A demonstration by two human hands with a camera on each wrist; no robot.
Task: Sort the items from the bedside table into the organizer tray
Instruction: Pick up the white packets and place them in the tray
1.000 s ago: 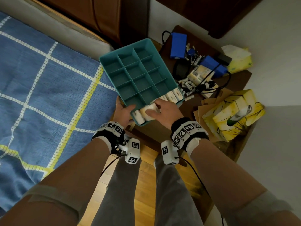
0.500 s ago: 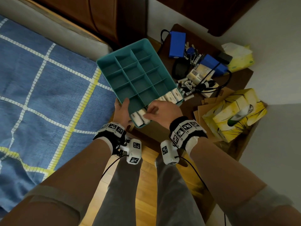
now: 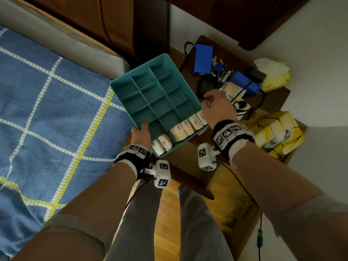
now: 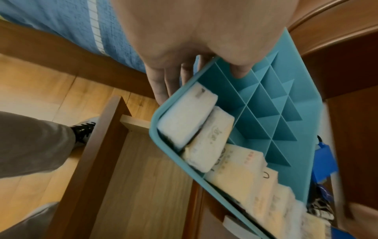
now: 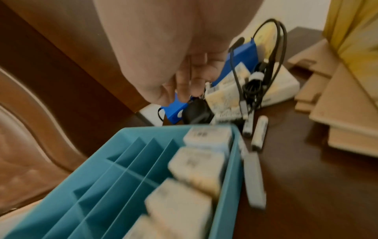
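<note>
The teal organizer tray (image 3: 150, 87) lies tilted between the bed and the bedside table (image 3: 273, 102). My left hand (image 3: 142, 132) grips its near left corner, thumb over the rim, fingers underneath (image 4: 161, 90). Several white tissue packs (image 3: 180, 129) fill the tray's near row (image 4: 190, 113); the other compartments hold nothing. My right hand (image 3: 214, 104) hovers past the tray's right edge over the table's pile, its fingers (image 5: 190, 84) loosely curled and holding nothing. The pile holds a blue power bank (image 3: 203, 59), keys (image 3: 219, 69), a second blue box (image 3: 244, 82), black cables (image 5: 245, 87) and small batteries (image 5: 259, 132).
A yellow tissue box (image 3: 276, 132) on cardboard sheets takes up the table's right side. A soft tissue pack (image 3: 275, 74) sits at the back right. The bed with a blue checked blanket (image 3: 47, 110) lies on the left. An open wooden drawer (image 4: 132, 177) is below the tray.
My right hand has let go of the tissue packs in the tray's near row and moved right and away to the pile on the table. My left hand keeps its hold on the tray.
</note>
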